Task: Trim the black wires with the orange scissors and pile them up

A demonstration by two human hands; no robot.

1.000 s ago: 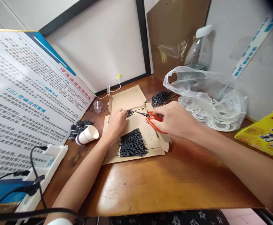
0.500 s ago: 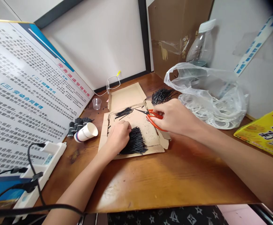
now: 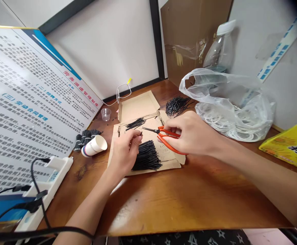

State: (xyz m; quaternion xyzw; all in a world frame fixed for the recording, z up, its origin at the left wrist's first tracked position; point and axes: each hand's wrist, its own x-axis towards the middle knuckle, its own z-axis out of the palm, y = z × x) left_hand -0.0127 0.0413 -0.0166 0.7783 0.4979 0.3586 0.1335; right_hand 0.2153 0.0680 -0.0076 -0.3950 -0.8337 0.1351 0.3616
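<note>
My right hand (image 3: 191, 134) grips scissors (image 3: 167, 134) with orange handles. Their slim dark blades are parted a little and point left, close to the fingertips of my left hand (image 3: 126, 149). Thumb and forefinger of that left hand are pinched together, and a small dark tip of a thin black strand shows between them; the rest of it is hidden. Below lies a thick row of black strands (image 3: 148, 156) on a flattened cardboard box (image 3: 168, 154). A smaller bunch of black strands (image 3: 136, 123) rests farther back on the cardboard, among dark crumbs.
More black strands (image 3: 177, 105) are heaped behind the cardboard. A tipped paper cup (image 3: 93, 146), tied black bundles (image 3: 85, 136) and a small clear cup (image 3: 105, 114) stand left. At right are a plastic bag (image 3: 230, 122) of white cords, a bottle (image 3: 221, 47) and a yellow package (image 3: 288, 146).
My left hand has risen off the strand row and pinches a strand near the blades. The scissors have moved slightly left and down, nearer to it.
</note>
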